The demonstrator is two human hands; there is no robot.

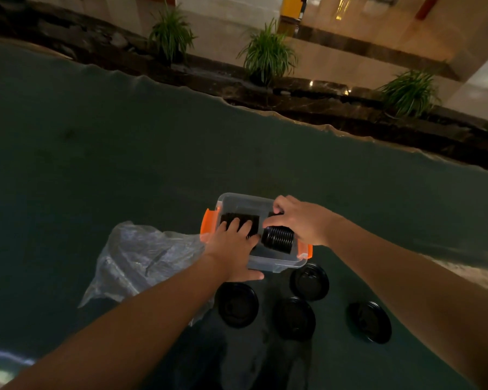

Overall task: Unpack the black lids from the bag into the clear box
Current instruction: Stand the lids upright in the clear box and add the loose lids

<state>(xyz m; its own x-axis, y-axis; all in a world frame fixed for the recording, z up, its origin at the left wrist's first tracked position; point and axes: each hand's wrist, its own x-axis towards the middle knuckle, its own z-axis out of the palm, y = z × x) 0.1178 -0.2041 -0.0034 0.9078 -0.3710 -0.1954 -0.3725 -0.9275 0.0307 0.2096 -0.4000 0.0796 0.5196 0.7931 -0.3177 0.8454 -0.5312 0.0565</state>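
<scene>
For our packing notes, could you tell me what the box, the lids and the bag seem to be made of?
Clear box: rigid transparent plastic, contents visible through the walls, with orange clips.
Black lids: thin moulded plastic, slightly glossy, ridged rims stacked tightly.
Bag: thin clear plastic film, crinkled with shiny highlights.

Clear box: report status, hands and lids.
Both hands in clear box: left hand pressing one lid stack, right hand gripping another stack. Four loose lids on table. Nothing blocking.
</scene>
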